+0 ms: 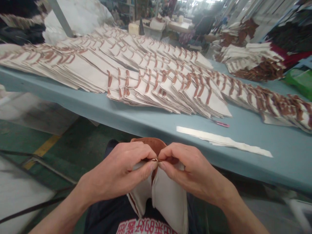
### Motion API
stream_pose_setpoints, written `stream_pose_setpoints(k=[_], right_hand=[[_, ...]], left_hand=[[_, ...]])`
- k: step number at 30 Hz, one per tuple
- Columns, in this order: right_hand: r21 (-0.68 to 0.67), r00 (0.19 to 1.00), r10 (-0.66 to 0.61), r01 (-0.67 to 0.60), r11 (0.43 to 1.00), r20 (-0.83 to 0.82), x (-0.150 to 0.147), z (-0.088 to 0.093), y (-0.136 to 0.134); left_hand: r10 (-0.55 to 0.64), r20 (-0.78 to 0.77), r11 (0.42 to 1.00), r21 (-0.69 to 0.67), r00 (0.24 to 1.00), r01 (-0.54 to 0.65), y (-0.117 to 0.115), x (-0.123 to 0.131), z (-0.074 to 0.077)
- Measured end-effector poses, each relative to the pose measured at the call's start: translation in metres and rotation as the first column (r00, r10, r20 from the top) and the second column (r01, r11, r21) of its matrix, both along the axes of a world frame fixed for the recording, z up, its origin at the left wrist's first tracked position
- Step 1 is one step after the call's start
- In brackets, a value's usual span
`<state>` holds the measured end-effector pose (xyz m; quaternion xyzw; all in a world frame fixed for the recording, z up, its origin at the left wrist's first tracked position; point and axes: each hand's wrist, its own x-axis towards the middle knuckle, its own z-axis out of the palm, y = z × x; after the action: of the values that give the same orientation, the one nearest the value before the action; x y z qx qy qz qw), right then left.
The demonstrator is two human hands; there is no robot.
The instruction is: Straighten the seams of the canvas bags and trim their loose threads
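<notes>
Over my lap hangs a sewn piece (169,200) of cream material with brown edging and a curved brown part (149,144) at the top. My left hand (122,170) pinches its folded brown edge between thumb and forefinger. Just beside it, my right hand (188,169) grips the same edge in a matching pinch, so the fingertips nearly meet. Below the fingers, the cream material falls in two flaps with a gap between them. Exactly what lies between the fingertips is partly hidden.
Overlapping rows of cream pieces with brown edging (156,84) cover much of the blue table (102,109). Near its front edge lie white strips (219,138) and a small pink-handled tool (221,123). A cream-and-brown pile (253,58) sits at the back right.
</notes>
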<state>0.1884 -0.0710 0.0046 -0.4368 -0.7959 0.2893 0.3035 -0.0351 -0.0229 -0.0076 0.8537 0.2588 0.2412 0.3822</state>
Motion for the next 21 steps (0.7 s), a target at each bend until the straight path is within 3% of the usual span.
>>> stream_pose_setpoints(k=[7,14,21], right_hand=[[0.19,0.998,0.033,-0.023,0.982,-0.051,0.002,-0.001,-0.001],[0.202,0.995,0.067,-0.05,0.978,-0.076,-0.002,0.001,0.001],[0.319,0.997,0.012,-0.035,0.947,0.072,-0.007,0.007,-0.002]], left_hand=[[-0.013,0.153,0.963,-0.262,0.988,0.053,0.0,0.003,-0.006],[0.055,0.319,0.892,-0.441,0.946,0.097,-0.004,0.006,-0.018],[0.082,0.406,0.803,-0.568,0.91,0.181,-0.002,0.001,-0.036]])
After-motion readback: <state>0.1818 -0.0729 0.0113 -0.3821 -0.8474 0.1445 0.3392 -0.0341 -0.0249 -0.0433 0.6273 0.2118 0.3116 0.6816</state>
